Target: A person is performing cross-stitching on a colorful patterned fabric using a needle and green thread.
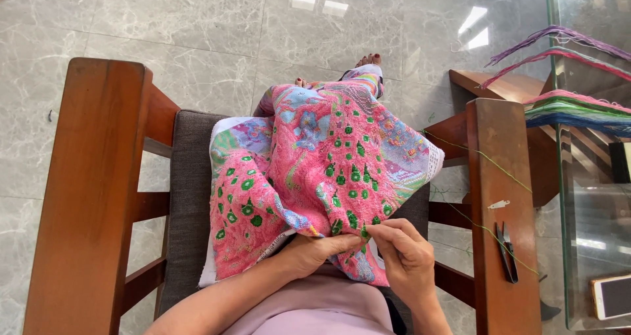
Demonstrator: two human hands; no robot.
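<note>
- Our left hand (315, 253) grips the pink embroidered cloth (309, 177); right hand (404, 256) fingers pinch its lower edge.
- Wooden armrests (499, 203) close both sides; scissors (507, 251) lie right.

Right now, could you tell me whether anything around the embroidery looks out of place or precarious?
The small scissors lie loose on the right wooden armrest near its outer edge, and a green thread trails across it. Otherwise nothing stands out.

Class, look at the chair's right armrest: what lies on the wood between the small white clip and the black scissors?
In the head view, only green thread crosses bare armrest between the clip and scissors.
</note>
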